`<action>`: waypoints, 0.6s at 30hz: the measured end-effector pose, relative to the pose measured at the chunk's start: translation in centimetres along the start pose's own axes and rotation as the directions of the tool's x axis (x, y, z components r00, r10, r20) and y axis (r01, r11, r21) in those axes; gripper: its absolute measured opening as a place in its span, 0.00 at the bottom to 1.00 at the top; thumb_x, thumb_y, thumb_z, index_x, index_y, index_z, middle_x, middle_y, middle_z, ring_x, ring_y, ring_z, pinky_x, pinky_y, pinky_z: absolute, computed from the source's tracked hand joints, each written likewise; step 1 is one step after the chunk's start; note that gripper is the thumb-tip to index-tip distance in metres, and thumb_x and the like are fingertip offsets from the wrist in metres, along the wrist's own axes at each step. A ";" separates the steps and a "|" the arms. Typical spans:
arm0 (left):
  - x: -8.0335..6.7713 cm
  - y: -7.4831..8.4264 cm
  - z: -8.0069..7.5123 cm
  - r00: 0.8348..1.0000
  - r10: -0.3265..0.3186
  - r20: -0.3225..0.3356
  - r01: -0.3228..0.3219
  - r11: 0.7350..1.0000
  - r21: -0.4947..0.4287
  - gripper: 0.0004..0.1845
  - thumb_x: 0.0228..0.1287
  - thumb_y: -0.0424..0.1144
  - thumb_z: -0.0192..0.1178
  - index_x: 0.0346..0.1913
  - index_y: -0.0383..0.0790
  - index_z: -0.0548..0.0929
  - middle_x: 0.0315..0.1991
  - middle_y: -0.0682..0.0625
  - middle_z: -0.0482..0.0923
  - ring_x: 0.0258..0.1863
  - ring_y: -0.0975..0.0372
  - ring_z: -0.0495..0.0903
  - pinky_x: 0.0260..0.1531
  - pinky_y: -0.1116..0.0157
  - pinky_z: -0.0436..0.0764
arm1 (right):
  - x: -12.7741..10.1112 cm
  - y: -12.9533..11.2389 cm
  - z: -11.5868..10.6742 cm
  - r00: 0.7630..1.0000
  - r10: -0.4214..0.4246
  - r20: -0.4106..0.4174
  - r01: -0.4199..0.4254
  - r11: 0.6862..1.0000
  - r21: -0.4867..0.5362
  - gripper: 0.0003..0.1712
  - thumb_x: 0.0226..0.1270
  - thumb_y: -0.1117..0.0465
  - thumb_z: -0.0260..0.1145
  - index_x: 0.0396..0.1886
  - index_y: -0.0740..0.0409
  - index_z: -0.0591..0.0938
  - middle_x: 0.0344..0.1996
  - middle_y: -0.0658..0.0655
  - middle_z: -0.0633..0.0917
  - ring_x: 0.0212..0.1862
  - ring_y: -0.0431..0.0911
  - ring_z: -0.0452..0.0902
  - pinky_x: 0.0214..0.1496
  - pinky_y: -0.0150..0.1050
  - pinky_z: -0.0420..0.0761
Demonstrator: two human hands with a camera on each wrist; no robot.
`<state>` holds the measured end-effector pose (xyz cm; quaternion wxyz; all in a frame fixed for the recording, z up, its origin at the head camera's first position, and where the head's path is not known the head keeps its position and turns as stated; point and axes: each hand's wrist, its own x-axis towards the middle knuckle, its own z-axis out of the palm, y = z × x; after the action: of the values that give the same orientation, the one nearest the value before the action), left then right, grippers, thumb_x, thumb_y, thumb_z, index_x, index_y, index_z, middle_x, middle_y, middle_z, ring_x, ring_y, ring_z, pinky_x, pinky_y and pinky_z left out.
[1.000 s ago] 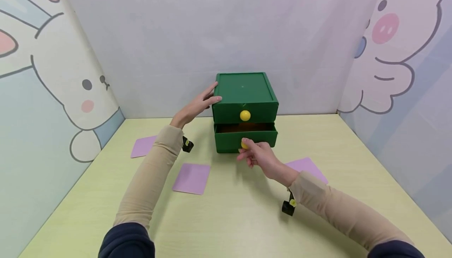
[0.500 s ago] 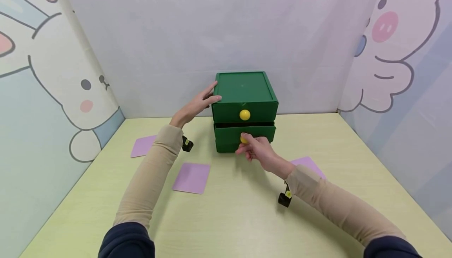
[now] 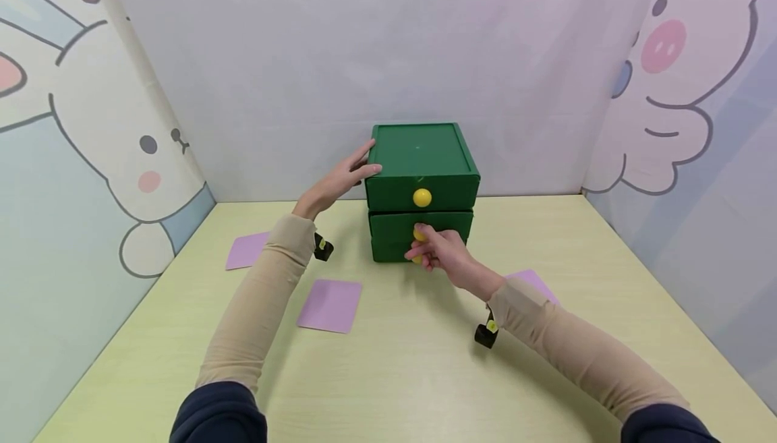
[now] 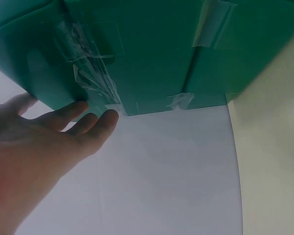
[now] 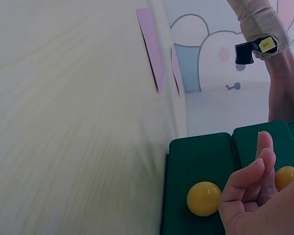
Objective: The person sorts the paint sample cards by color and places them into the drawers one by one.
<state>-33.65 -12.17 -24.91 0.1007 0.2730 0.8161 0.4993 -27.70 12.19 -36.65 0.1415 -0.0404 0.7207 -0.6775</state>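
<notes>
So on the left there's a wall (image 3: 36, 227) with a cartoon rabbit (image 3: 121, 112) on it, and next to that a pale table (image 3: 425, 389). A purple card (image 3: 245, 251) lies towards the far left, partly covered by the left beige sleeve (image 3: 257, 308), and another purple square (image 3: 330, 305) lies nearer, just right of that arm. A small black camera (image 3: 324, 247) sits at the left wrist. The left hand (image 3: 334, 183) is resting on the left edge of the green drawer box (image 3: 419, 150), fingers loosely stretched and thumb on top, so not gripping anything. The box stands around the middle of the table's far side, near the back wall (image 3: 291, 58). It's three drawers high, with clear tape (image 4: 95, 73) on its left side. The top yellow knob (image 3: 421, 197) is free, while the right hand (image 3: 446, 254) has the middle knob (image 5: 286, 178) pinched between thumb and fingers. That drawer looks pretty much in. The bottom knob (image 5: 204, 199) is right beside the curled fingers; can't tell if they touch it. Further right, a third purple sheet (image 3: 534, 284) is half hidden behind the right sleeve (image 3: 583, 345), then a cartoon pig (image 3: 680, 106) on the right wall (image 3: 740, 227).
</notes>
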 end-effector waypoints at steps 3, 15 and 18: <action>0.3 -0.5 -0.1 1.000 -0.002 -0.003 0.002 1.000 0.005 0.38 0.74 0.48 0.47 0.78 0.54 0.39 0.79 0.49 0.36 0.79 0.55 0.41 0.75 0.49 0.53 | 0.3 0.1 -0.1 1.000 -0.001 -0.003 0.001 1.000 -0.001 0.31 0.70 0.41 0.56 0.40 0.68 0.80 0.24 0.50 0.88 0.21 0.41 0.71 0.26 0.30 0.74; 1.6 -2.7 -0.1 0.999 0.020 -0.033 -0.020 1.000 0.001 0.38 0.72 0.54 0.48 0.77 0.63 0.42 0.79 0.55 0.39 0.78 0.59 0.43 0.74 0.49 0.56 | 0.6 -0.1 -0.4 1.000 -0.007 0.003 0.007 1.000 -0.002 0.31 0.70 0.41 0.56 0.42 0.69 0.79 0.25 0.50 0.88 0.23 0.41 0.71 0.27 0.30 0.74; 1.7 -2.7 0.0 0.999 0.019 -0.037 -0.019 1.000 0.004 0.38 0.71 0.55 0.49 0.77 0.63 0.42 0.79 0.55 0.40 0.78 0.59 0.44 0.74 0.49 0.56 | 0.6 -0.1 -0.5 1.000 -0.003 0.008 0.003 1.000 0.002 0.32 0.70 0.40 0.56 0.43 0.68 0.79 0.25 0.50 0.88 0.23 0.41 0.72 0.28 0.30 0.74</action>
<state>-36.00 -12.25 -27.08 0.0804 0.2718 0.8160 0.5037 -28.39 12.48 -36.63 0.1436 -0.0441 0.7193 -0.6783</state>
